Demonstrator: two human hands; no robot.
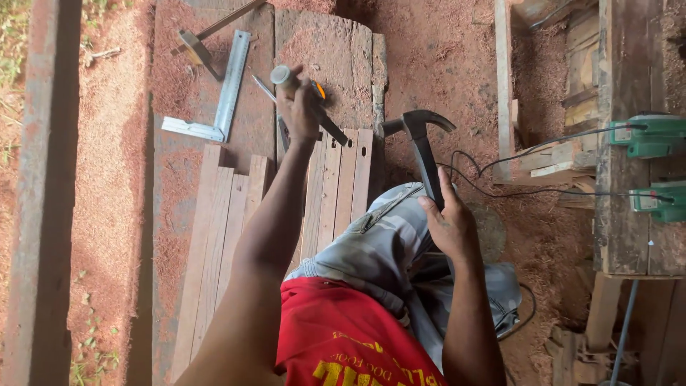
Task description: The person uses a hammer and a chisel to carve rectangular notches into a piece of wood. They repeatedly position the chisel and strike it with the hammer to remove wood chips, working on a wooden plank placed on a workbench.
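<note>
— While the person sits over the work, what does the left hand (pixel 299 107) hold?

— It is closed round a chisel (pixel 314 107) with a pale grey handle end and a black shaft marked by an orange band, held over the top ends of the wooden slats (pixel 336 186).

— And the right hand (pixel 450 225)?

— Wrapped round the black handle of a claw hammer (pixel 421 143), whose dark head is raised to the right of the slats, above the knee in grey trousers (pixel 386 236).

— Where do the slats lie?

— Side by side on the desk (pixel 179 179), a weathered plank surface dusted with reddish sawdust. 1 of the slats on the right shows 2 small dark slots.

— Anything else on the desk?

— A metal try square (pixel 221 100) lies to the left of the left hand, well apart from it, and beyond it a second hammer (pixel 204 43) with a wooden handle.

— Any labels or signs?

— Yellow lettering runs across the red shirt (pixel 343 343) at the bottom edge. At the right, 2 green power tools (pixel 654 164) rest on a wooden bench (pixel 629 236), each with a small pale label on its body, and black cables (pixel 514 171) trail from them across the sawdust-covered ground.
</note>
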